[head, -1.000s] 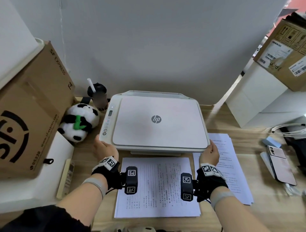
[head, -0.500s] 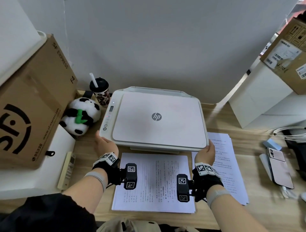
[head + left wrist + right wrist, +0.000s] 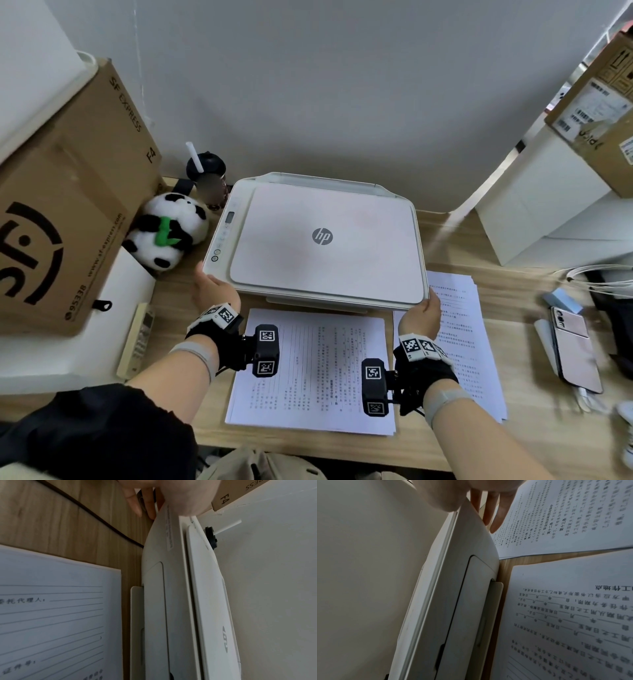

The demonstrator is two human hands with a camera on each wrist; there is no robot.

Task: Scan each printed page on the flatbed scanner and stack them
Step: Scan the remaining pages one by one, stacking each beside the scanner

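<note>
A white HP flatbed scanner [image 3: 322, 240] sits on the wooden desk with its lid down. My left hand [image 3: 212, 291] grips its front left corner, with the palm on top and the fingers [image 3: 135, 503] down the side of the scanner [image 3: 171, 601]. At the front right corner my right hand [image 3: 423, 311] holds the scanner [image 3: 453, 588] the same way, fingers [image 3: 500, 513] along its side. One stack of printed pages [image 3: 308, 370] lies in front of the scanner. A second stack [image 3: 459, 342] lies to its right, partly under my right hand.
A panda plush [image 3: 168, 233] and a cup with a straw [image 3: 205, 178] stand left of the scanner, beside a big cardboard box [image 3: 61, 205]. A remote [image 3: 137, 339] lies at the left. A phone [image 3: 575, 346] and white cables [image 3: 599, 277] lie at the right, white boxes [image 3: 534, 205] behind.
Both hands stay at the scanner's front corners. The head view has shifted a little; the scanner shows no clear move on the desk.
</note>
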